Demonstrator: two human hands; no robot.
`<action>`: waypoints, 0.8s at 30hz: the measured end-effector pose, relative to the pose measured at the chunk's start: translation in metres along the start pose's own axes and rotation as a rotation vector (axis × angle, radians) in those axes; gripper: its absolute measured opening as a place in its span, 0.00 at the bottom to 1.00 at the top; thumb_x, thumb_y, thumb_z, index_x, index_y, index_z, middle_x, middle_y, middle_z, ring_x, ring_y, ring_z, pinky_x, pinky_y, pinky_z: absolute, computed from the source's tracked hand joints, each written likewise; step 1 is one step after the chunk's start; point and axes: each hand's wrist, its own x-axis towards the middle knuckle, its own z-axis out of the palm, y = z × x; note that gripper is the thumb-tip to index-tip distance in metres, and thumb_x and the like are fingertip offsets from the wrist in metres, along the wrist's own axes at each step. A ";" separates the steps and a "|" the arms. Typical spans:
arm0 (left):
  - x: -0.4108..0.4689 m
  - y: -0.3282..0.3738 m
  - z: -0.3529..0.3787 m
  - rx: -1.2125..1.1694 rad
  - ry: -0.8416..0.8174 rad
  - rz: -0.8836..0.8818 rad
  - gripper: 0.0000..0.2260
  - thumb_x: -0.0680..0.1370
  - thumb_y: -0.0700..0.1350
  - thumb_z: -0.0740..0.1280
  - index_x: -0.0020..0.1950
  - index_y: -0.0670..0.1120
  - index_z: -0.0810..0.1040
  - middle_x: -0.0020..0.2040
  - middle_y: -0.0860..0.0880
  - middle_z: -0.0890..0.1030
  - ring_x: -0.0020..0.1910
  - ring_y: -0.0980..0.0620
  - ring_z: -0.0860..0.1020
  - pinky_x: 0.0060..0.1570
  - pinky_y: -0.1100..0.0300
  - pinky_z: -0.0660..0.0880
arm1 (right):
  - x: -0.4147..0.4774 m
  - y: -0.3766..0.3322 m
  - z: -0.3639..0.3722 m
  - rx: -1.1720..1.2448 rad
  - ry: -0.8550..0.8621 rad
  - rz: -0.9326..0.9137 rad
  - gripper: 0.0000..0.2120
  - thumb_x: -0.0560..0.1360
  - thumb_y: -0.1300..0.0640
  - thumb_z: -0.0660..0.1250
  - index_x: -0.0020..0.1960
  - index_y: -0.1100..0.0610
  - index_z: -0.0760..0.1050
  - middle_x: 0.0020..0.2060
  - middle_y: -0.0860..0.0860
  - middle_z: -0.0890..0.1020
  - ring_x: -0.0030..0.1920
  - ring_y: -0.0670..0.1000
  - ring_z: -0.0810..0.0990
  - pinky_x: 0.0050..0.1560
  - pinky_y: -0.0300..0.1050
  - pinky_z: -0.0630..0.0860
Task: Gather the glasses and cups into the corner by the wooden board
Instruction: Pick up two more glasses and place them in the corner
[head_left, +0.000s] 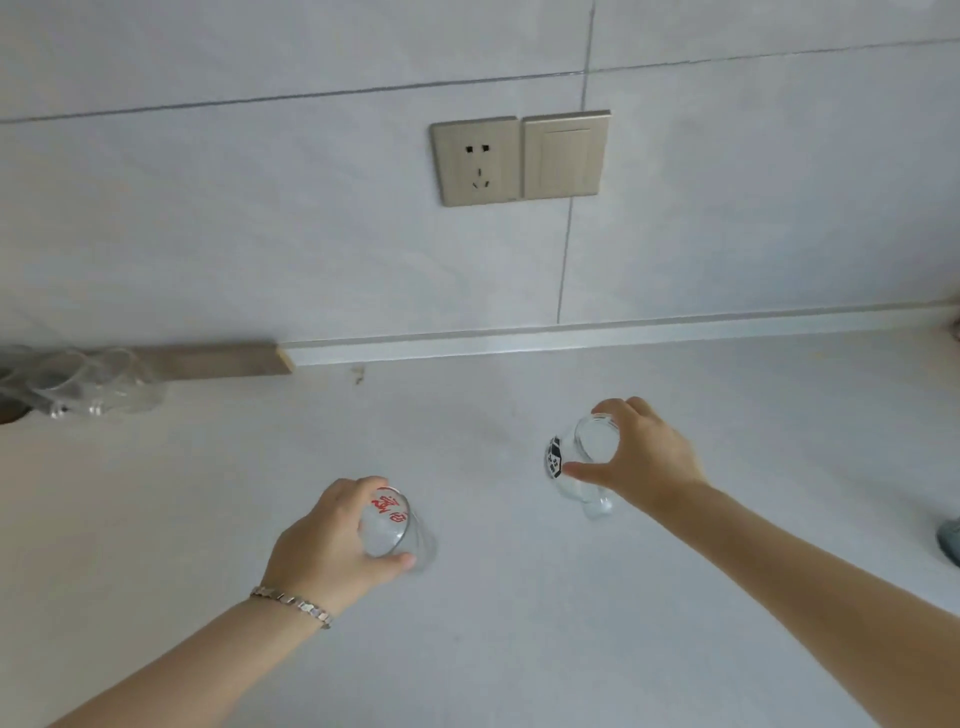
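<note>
My left hand grips a clear glass with red lettering from above, near the middle of the white counter. Further right, my right hand holds a clear glass with a black-and-white label by its rim. A wooden board leans along the wall at the back left. Several clear glasses stand grouped in front of its left end, blurred at the frame's edge.
The white counter meets a tiled wall with a socket and switch. A bluish object shows at the right edge. A small stain marks the counter near the board's end.
</note>
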 end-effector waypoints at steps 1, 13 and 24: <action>-0.002 -0.019 -0.010 0.012 0.011 -0.018 0.35 0.58 0.60 0.69 0.64 0.56 0.69 0.58 0.58 0.73 0.49 0.55 0.78 0.47 0.61 0.72 | -0.001 -0.027 0.010 0.010 -0.018 -0.030 0.33 0.63 0.39 0.74 0.63 0.48 0.69 0.56 0.46 0.74 0.54 0.51 0.79 0.46 0.41 0.70; 0.029 -0.280 -0.136 0.052 0.056 -0.111 0.32 0.66 0.56 0.72 0.67 0.57 0.65 0.64 0.58 0.70 0.57 0.55 0.77 0.52 0.62 0.73 | 0.010 -0.307 0.173 -0.031 -0.134 -0.123 0.32 0.63 0.39 0.74 0.62 0.50 0.69 0.56 0.47 0.74 0.53 0.50 0.79 0.48 0.42 0.72; 0.073 -0.434 -0.212 0.010 0.122 -0.153 0.32 0.67 0.55 0.72 0.68 0.55 0.65 0.65 0.56 0.70 0.59 0.52 0.76 0.54 0.58 0.75 | 0.113 -0.485 0.277 0.008 -0.082 0.010 0.32 0.64 0.44 0.76 0.63 0.56 0.70 0.61 0.55 0.74 0.59 0.56 0.77 0.48 0.44 0.71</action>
